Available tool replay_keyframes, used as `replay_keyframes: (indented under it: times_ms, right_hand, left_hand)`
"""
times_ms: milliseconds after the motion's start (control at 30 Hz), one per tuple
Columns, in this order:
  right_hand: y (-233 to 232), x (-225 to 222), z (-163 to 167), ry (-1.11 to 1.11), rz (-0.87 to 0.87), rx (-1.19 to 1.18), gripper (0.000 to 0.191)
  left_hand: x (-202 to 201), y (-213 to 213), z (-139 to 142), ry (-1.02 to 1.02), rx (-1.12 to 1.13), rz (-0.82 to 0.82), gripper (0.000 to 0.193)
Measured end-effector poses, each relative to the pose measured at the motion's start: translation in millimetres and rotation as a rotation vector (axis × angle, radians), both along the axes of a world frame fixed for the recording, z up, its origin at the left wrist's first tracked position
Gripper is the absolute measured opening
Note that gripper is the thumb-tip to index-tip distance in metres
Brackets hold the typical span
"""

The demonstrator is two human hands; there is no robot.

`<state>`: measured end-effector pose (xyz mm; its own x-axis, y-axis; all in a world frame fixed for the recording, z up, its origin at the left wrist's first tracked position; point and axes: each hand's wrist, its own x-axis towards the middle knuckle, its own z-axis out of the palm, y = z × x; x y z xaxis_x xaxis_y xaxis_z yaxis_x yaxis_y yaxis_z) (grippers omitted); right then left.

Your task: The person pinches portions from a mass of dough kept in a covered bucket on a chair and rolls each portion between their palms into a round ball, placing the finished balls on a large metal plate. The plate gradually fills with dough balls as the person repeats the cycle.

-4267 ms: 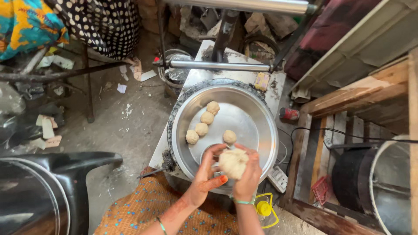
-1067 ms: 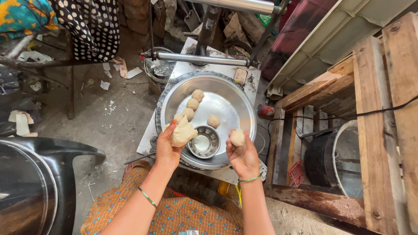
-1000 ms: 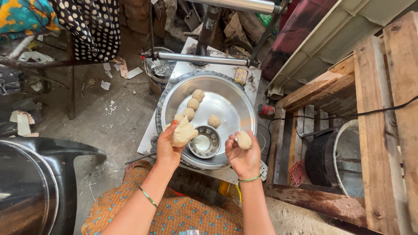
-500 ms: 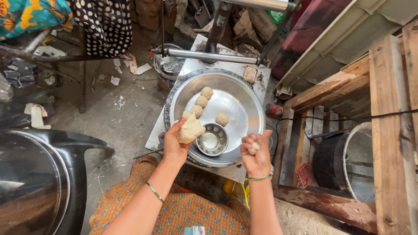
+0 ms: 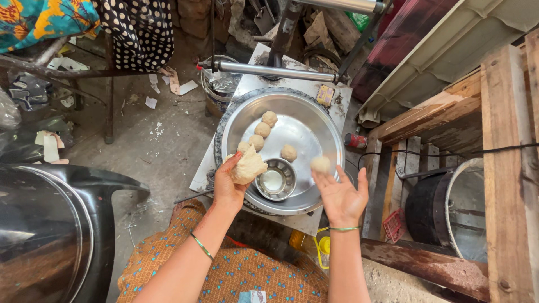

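Your right hand (image 5: 341, 193) has opened; its ball (image 5: 320, 164) now sits at the fingertips. Left hand (image 5: 231, 182) grips the dough (image 5: 248, 166). The plate (image 5: 314, 120) holds four balls (image 5: 263, 129) at 11 o'clock, and a bowl (image 5: 275, 180).

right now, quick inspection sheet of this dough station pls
surface: round steel tray on a small metal stand, partly bare.
job's things: five dough balls on the tray; a small steel bowl near its front edge.
clutter: paper scraps on the floor; a yellow-capped bottle under the stand.
hands: left hand holds a dough lump; right hand open, a small dough ball at its fingers.
cables: black cable across the wooden frame.
surroundings: a black drum at right, a dark metal vessel at left.
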<state>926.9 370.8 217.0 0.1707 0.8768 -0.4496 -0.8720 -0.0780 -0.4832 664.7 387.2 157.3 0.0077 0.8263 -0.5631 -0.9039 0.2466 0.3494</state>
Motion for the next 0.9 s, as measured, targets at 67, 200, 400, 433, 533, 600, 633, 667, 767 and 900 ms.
replay_keyframes:
  times_ms: [67,200,400,433,533,600,633,667,767,900]
  right_hand:
    - [1,-11,5,-0.027,0.011,0.063,0.068]
    - [-3,-45,-14,-0.995,0.266,0.183,0.057]
    - [-12,-99,-44,-2.237,0.434,0.688,0.061]
    - [-10,-105,-45,-2.428,0.347,0.815,0.063]
    - [-11,-113,-45,-2.063,0.805,0.421,0.048]
    - [-10,-110,-46,-2.108,0.807,0.195,0.039]
    - [-9,-106,-47,-2.125,0.812,0.078,0.039]
    - [-8,-101,-49,-1.93,0.64,0.123,0.031]
    - [2,-72,-56,-1.401,0.278,0.259,0.024]
    - [14,-32,-62,-0.509,0.205,0.106,0.019]
  left_hand:
    - [1,0,0,0.009,0.005,0.011,0.034]
    - [3,0,-3,-0.006,0.013,0.006,0.033]
    - [4,0,-15,-0.012,0.024,-0.015,0.034]
    - [4,0,-16,-0.013,0.03,-0.021,0.034]
    - [1,0,-17,0.031,0.094,0.007,0.035]
    - [-1,1,-16,0.03,0.085,0.014,0.036]
    - [-2,2,-15,0.003,0.04,0.007,0.036]
    - [-4,2,-14,-0.024,-0.004,0.0,0.036]
    - [-5,3,-10,-0.036,0.011,0.015,0.037]
    - [-3,2,-5,-0.05,0.012,0.002,0.038]
